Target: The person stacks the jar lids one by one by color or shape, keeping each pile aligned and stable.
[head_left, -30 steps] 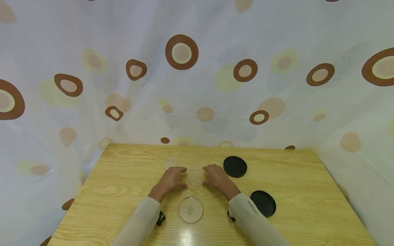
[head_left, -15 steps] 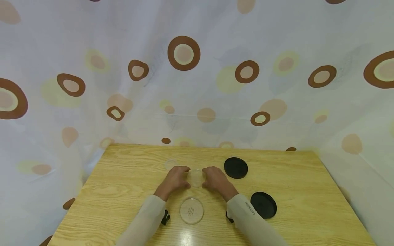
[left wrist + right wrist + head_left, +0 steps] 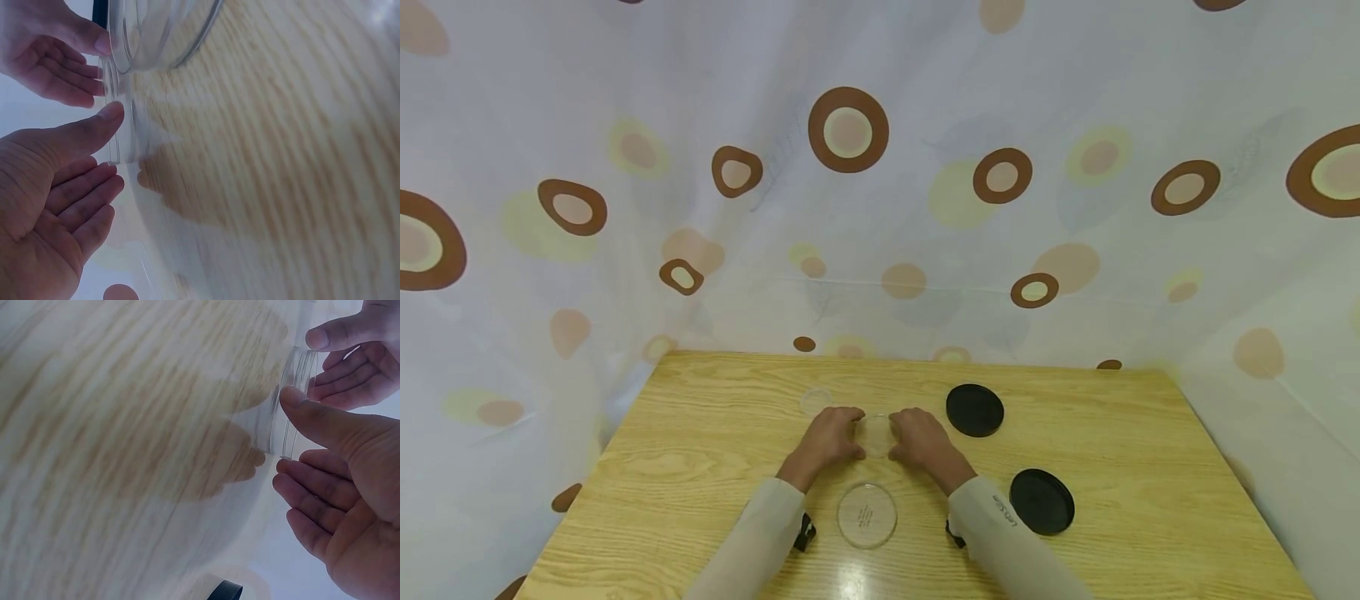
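A small clear petri dish [image 3: 877,435] stands on the wooden table between my two hands. My left hand [image 3: 829,438] holds its left side, thumb at the near edge and fingers at the far edge. Opposite, my right hand [image 3: 923,440] holds the right side in the same way. In the left wrist view, the left thumb [image 3: 112,112] lies against the rim of the dish. The right thumb [image 3: 294,397] touches the rim in the right wrist view. A larger clear petri dish [image 3: 867,516] with small dark print sits nearer, between the forearms.
Behind my left hand lies a faint clear round piece [image 3: 816,401]. Two shallow black round dishes stand to the right, one farther back [image 3: 974,410] and one nearer [image 3: 1042,502], beside the right sleeve. A patterned curtain [image 3: 902,208] borders the table's back and sides.
Both hands have drawn closer together, so that their fingers now meet the sides of the small petri dish. The other dishes stay in place; the head view has shifted slightly.
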Demonstrator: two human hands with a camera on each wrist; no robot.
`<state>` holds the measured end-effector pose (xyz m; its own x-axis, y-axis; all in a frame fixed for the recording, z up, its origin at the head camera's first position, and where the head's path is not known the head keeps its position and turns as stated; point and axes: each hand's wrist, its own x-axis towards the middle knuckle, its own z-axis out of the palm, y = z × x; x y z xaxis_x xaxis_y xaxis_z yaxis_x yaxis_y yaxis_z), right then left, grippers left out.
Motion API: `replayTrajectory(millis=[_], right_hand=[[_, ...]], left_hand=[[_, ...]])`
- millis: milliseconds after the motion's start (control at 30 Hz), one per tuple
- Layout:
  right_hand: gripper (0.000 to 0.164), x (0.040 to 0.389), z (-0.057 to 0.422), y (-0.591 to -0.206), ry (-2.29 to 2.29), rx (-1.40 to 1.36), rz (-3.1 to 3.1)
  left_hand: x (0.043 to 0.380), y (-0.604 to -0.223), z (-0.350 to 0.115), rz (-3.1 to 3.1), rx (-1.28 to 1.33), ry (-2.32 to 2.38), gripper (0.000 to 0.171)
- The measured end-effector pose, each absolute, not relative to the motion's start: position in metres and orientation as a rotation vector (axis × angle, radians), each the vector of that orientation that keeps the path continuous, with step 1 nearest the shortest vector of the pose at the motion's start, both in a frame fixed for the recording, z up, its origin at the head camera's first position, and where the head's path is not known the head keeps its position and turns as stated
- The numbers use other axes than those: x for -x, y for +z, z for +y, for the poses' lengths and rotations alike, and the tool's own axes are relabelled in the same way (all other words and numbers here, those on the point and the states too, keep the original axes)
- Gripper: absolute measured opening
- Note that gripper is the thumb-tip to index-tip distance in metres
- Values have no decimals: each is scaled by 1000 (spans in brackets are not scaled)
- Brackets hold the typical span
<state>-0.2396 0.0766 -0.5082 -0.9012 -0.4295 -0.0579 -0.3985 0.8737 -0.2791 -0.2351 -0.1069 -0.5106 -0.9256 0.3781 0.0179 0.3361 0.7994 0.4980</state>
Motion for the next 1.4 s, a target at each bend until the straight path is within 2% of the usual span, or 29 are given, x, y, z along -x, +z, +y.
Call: replayTrajectory(millis=[267, 700, 1400], right_hand=[[33, 238, 78, -507, -460, 692, 2935], [57, 232, 79, -493, -455, 625, 2906], [60, 214, 84, -481, -532, 650, 2869]], left_hand=[[234, -508, -107, 2888, -550, 799, 61], [228, -500, -108, 2884, -569, 841, 58], [207, -491, -111, 2860, -610, 927, 59]])
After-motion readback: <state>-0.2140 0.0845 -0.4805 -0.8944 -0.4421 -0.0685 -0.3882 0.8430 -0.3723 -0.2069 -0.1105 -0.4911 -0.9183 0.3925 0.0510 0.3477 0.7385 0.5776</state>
